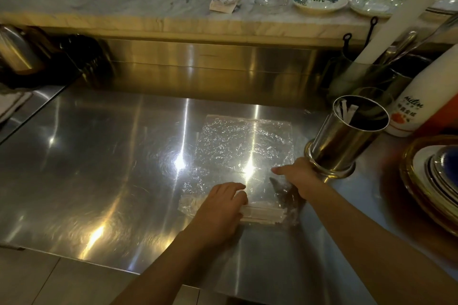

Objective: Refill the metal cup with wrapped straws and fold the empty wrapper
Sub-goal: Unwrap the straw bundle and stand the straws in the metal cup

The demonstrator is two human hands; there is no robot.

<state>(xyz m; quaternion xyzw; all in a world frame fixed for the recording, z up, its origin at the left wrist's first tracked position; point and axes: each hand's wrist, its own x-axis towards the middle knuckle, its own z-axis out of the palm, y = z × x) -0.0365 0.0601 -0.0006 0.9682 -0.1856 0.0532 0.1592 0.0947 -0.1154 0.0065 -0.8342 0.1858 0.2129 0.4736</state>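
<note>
The left hand [219, 208] lies flat at the near end of a clear plastic wrapper [244, 146], its fingers [235, 187] spread a little and pressing down on a small bundle of wrapped straws [262, 213] still inside the near end. Just to its 2 o'clock, the right hand [301, 176] rests on the wrapper's right edge, fingers stretched out and close together, holding nothing. The wrapper lies flat and crinkly on the shiny steel tabletop [99, 168], reaching away toward 12 o'clock. Touching the back of the right hand, at its 2 o'clock, stands the metal cup [347, 136], with a few wrapped straws showing inside. Farther off at 12 o'clock, plates [319, 1] sit on a marble shelf [124, 5].
</note>
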